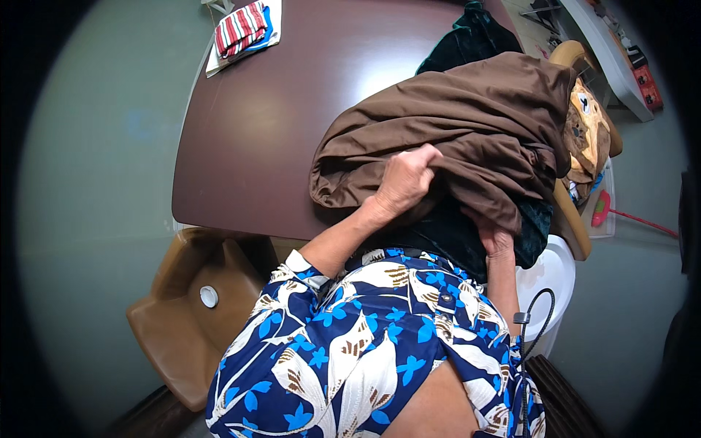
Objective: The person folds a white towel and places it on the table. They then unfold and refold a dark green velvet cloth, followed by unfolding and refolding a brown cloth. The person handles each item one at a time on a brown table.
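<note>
A large piece of brown cloth (467,109) lies bunched in folds over the right part of the table and hangs toward my lap. My left hand (407,181) is closed on a fold of it, near the middle of the bundle. Lower and to the right, my right hand (496,237) grips the cloth's near edge, its fingertips partly hidden beneath the fold. Dark green velvet fabric (537,226) shows under the brown cloth and across my lap. More green velvet (475,33) sticks out beyond the bundle at the far side.
The dark brown table (241,146) carries a folded red-striped cloth (241,31) at its far left. A brown chair (175,321) with a small white round thing (209,296) stands at left. At right are a tan chair (573,219), patterned fabric (586,131) and a white bin (551,277).
</note>
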Tool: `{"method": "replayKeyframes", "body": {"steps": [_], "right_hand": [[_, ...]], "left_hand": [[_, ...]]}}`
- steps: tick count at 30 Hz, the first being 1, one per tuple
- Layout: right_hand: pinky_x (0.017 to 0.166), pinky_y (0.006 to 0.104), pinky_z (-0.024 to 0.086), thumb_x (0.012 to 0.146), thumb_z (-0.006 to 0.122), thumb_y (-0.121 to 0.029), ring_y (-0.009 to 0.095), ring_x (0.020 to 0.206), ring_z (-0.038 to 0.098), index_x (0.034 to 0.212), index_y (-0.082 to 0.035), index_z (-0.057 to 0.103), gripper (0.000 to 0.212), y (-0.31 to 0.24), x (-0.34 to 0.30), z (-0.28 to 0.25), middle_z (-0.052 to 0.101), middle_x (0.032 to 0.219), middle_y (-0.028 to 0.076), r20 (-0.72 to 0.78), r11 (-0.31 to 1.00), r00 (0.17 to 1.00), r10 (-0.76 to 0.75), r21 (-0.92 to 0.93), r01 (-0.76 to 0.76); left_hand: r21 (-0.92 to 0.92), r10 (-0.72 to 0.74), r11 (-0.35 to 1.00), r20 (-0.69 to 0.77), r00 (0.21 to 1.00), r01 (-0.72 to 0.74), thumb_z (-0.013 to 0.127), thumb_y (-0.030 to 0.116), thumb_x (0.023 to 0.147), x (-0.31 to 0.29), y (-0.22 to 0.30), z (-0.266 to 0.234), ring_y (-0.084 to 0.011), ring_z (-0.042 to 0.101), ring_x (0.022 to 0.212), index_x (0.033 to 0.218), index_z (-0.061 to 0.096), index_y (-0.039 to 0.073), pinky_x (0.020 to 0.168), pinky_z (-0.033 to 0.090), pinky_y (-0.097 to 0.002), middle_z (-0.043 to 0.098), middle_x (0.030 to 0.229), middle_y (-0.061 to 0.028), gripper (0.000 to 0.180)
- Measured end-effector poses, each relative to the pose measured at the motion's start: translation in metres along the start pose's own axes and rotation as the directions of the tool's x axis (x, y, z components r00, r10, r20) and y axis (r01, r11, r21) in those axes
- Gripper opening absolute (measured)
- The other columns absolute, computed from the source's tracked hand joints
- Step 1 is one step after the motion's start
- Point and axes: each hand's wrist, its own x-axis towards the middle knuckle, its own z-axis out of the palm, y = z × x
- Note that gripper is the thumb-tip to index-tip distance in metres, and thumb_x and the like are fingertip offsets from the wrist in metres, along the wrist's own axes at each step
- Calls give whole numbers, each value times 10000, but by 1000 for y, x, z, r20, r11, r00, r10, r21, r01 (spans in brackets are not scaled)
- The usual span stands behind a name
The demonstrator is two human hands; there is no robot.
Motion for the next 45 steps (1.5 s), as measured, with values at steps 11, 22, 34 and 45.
{"method": "replayKeyframes", "body": {"steps": [11, 22, 34, 45], "right_hand": [[713, 363, 496, 807, 527, -219, 309, 932, 550, 1042, -16, 411, 331, -14, 6, 18, 499, 1065, 248, 108, 999, 994, 16, -52, -10], [628, 386, 492, 776, 585, -320, 269, 792, 584, 954, -63, 502, 323, -28, 22, 10, 568, 888, 148, -139, 940, 980, 142, 330, -89], [567, 315, 513, 774, 540, -78, 211, 630, 599, 916, 30, 559, 180, -75, -13, 95, 603, 822, 117, 168, 958, 970, -176, -198, 208], [699, 275, 470, 756, 589, -280, 177, 866, 558, 1073, -12, 504, 424, -11, 1, 79, 578, 956, 106, 234, 883, 967, 101, -470, 21]], "left_hand": [[-545, -569, 818, -723, 391, 183, 333, 339, 835, -44, -30, -224, -218, 541, 856, 1019, 544, 2, 753, 451, -331, 560, 964, -111, 437], [321, -211, 814, -613, 761, 484, 602, 196, 746, -69, -99, -197, -236, 497, 960, 1087, 488, -25, 856, 378, -330, 534, 1024, -135, 422], [375, 116, 912, 155, 981, -167, 721, 192, 553, -7, 24, -31, -327, 256, 1217, 1255, 328, 74, 960, 225, -448, 316, 1289, -154, 814], [-160, 15, 982, -464, 886, -101, 265, -23, 687, 15, 14, -85, -163, 523, 820, 929, 517, -38, 801, 423, -285, 548, 862, -89, 349]]}}
